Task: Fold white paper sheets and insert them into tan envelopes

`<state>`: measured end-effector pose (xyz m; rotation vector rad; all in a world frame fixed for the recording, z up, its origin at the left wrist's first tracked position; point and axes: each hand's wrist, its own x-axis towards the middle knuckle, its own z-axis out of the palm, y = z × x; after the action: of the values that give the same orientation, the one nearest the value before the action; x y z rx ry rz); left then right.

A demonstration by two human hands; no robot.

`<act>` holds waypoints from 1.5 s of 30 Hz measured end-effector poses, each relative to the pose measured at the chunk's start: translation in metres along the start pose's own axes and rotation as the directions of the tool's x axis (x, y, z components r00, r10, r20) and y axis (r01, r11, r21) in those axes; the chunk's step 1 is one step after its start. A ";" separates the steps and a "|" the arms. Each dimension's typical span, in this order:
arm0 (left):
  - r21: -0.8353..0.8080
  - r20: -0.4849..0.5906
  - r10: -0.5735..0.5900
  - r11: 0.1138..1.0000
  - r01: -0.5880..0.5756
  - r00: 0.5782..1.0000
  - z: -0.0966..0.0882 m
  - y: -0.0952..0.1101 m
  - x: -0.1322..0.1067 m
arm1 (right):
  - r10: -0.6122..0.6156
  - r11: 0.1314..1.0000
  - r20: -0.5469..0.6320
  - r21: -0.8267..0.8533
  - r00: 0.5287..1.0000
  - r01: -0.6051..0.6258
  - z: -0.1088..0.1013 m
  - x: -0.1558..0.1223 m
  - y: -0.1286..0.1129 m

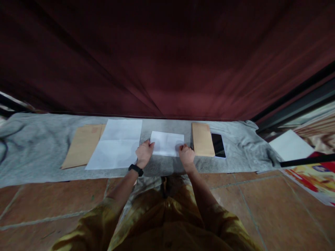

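A folded sheet of white paper (167,143) lies in front of me on the grey cloth. My left hand (144,152) pinches its left edge, thumb on top. At the opposite edge, my right hand (186,154) grips the paper with curled fingers. Beside my left hand lies a larger white sheet (117,146) with a crease across its middle, partly over some brown envelopes (82,144). Just right of my right hand sits another brown envelope or stack of them (202,139).
A dark-screened phone (218,145) lies against the right-hand envelopes. The grey cloth (240,150) covers a narrow surface before a dark red curtain (167,69). Black metal bars (295,108), a white sheet or board (291,145) and a colourful printed package (311,179) are at the right.
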<state>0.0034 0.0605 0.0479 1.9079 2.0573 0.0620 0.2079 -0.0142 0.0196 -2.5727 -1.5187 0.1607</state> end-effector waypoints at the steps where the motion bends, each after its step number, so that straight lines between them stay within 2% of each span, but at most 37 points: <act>1: 0.001 0.000 -0.003 1.000 0.003 1.000 0.000 0.000 0.000 | 0.005 1.000 -0.008 -0.005 1.000 -0.005 0.000 0.000 0.000; 6: 0.005 0.003 -0.018 1.000 0.018 1.000 0.000 0.001 0.001 | 0.017 1.000 -0.041 -0.008 0.999 -0.017 0.003 0.001 0.000; 14: -0.002 0.019 -0.025 1.000 0.026 1.000 -0.003 -0.002 -0.001 | 0.001 1.000 -0.008 0.001 1.000 -0.001 -0.001 0.001 0.001; 26: 0.017 0.062 -0.036 0.999 0.035 0.997 -0.003 -0.017 -0.028 | -0.054 0.998 0.040 -0.034 0.998 0.056 -0.008 -0.020 0.009; 31: 0.022 0.030 -0.028 0.999 0.027 0.999 0.003 -0.024 -0.034 | -0.074 0.996 0.054 -0.055 0.996 0.077 -0.007 -0.026 0.013; 45: 0.038 0.029 -0.029 0.999 0.028 0.999 0.001 -0.020 -0.034 | -0.089 0.994 0.054 -0.060 0.995 0.092 -0.009 -0.024 0.011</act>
<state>-0.0145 0.0250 0.0494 1.8898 2.0797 -0.0123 0.2074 -0.0410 0.0268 -2.5594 -1.6805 0.1730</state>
